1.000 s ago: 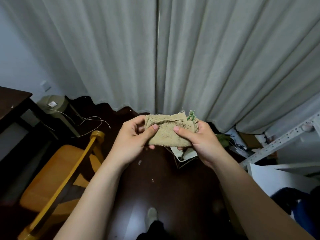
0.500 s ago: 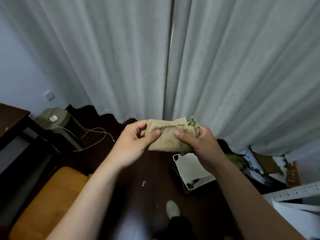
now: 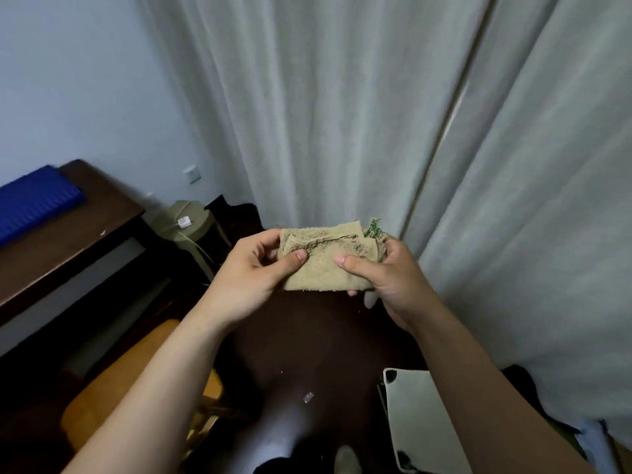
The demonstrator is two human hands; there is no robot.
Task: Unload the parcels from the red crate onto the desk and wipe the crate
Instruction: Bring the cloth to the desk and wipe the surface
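Note:
A folded beige cloth (image 3: pixel 325 265) with a frayed green corner is held up in front of me, over the dark floor. My left hand (image 3: pixel 249 271) pinches its left end, thumb on the front. My right hand (image 3: pixel 386 278) grips its right end, thumb across the front. A dark wooden desk (image 3: pixel 68 234) stands at the left with a blue ribbed object (image 3: pixel 30 200) on it. No red crate and no parcels are in view.
Grey curtains (image 3: pixel 342 114) hang straight ahead. A yellow wooden chair (image 3: pixel 113 388) is at the lower left. A grey-green bin (image 3: pixel 184 224) with a white charger and cable sits by the wall. A white flat board (image 3: pixel 417 415) lies on the floor at the lower right.
The view has swung left and up: the desk and blue object have come into view, the white shelf at the right has gone. Both hands still hold the cloth the same way.

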